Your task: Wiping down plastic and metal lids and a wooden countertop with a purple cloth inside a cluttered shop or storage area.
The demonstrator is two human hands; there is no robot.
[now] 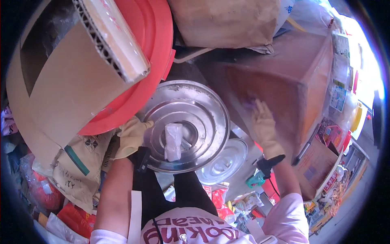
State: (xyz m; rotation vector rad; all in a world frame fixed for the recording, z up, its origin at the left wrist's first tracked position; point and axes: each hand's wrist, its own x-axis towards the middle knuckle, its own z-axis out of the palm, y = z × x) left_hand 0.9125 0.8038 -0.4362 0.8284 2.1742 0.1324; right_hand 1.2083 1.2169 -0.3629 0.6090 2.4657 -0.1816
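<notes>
My left hand point(131, 137), in a cream glove, is by the left rim of a round stainless steel lid point(210, 122), close under the edge of a red plastic lid point(161, 39); whether it grips the steel rim I cannot tell. A white wrapped bundle point(173, 142) lies over the middle of the steel lid. My right hand point(265, 129), gloved too, reaches up with its fingers extended against or just before the side of a large brown box-like surface point(268, 94). Something purple point(250, 104), blurred, shows at its fingertips.
An opened cardboard box point(70, 76) stands on the red lid. Another carton point(228, 24) is at the top. A second round lid point(227, 161) lies lower, beside my legs. Paper sacks point(82, 170) are at left; jars point(350, 113) and a carton point(317, 167) line the right.
</notes>
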